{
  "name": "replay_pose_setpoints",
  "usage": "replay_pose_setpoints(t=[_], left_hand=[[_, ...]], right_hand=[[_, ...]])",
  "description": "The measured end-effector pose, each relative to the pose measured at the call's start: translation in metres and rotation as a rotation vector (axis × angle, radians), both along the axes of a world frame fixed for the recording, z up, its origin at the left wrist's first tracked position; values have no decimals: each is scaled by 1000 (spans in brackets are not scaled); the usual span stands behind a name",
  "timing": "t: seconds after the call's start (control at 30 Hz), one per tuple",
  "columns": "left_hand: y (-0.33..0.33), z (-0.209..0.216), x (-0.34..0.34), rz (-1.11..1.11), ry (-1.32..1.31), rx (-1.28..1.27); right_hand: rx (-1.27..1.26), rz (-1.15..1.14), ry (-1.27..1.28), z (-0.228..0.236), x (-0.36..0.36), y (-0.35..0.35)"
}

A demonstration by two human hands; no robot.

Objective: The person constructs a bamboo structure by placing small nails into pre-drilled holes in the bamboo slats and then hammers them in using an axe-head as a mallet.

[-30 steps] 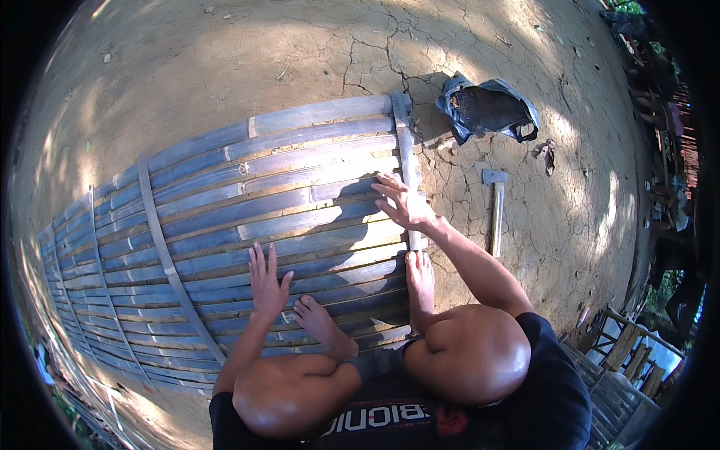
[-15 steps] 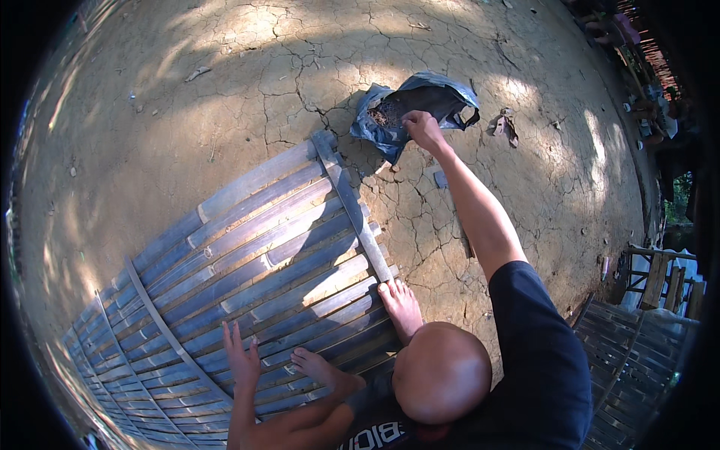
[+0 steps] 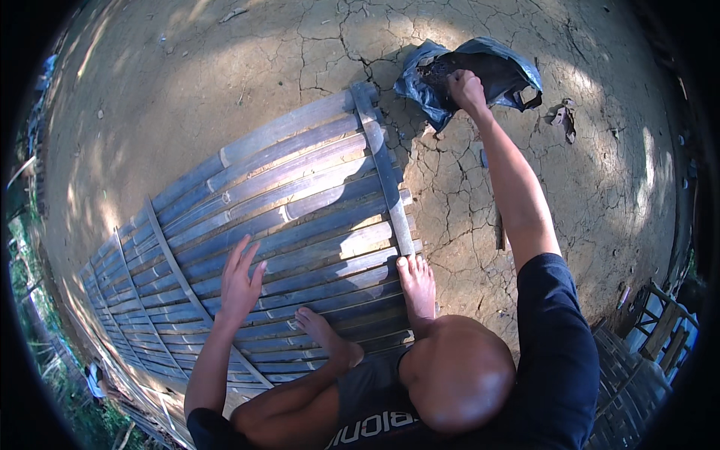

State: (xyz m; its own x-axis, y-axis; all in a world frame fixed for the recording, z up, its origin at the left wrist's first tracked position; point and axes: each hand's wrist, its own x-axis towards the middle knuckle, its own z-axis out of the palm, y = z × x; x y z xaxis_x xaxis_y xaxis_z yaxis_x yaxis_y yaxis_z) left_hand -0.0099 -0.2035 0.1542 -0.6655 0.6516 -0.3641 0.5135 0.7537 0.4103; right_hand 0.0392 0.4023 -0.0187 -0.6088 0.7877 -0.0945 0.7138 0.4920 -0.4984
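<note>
A crumpled dark plastic bag [image 3: 418, 88] lies open on the ground at the far right, with small brownish bits [image 3: 435, 73] loosely visible inside. My right arm stretches out to it, and my right hand [image 3: 467, 90] is over its mouth with the fingers curled closed. Whatever those fingers hold, if anything, is hidden. My left hand [image 3: 238, 289] hovers above the bamboo slat platform [image 3: 300, 206], fingers apart and nothing in them. My bare feet rest on the slats, one [image 3: 418, 289] at the platform's right edge.
Cracked dry earth [image 3: 465, 202] surrounds the platform. A curled dry leaf [image 3: 562, 120] lies right of the bag, and a thin strip [image 3: 501, 229] lies beside my right arm. Woven bamboo [image 3: 626, 394] and a wooden frame [image 3: 667, 334] stand at the lower right.
My left hand has moved forward over the slats and its fingers are more spread. My right hand stays at the bag, fingers still closed. The whole view has shifted.
</note>
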Motion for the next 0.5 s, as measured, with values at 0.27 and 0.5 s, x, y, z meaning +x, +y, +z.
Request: replay_pose_setpoints(t=[0.27,0.5], left_hand=[[155,-52,65,551,-680,784],[196,-93,186,936,-1068,796]], right_hand=[[-744,-241,844,108,71,-129],[-1309,-249,567,89,209,-310]])
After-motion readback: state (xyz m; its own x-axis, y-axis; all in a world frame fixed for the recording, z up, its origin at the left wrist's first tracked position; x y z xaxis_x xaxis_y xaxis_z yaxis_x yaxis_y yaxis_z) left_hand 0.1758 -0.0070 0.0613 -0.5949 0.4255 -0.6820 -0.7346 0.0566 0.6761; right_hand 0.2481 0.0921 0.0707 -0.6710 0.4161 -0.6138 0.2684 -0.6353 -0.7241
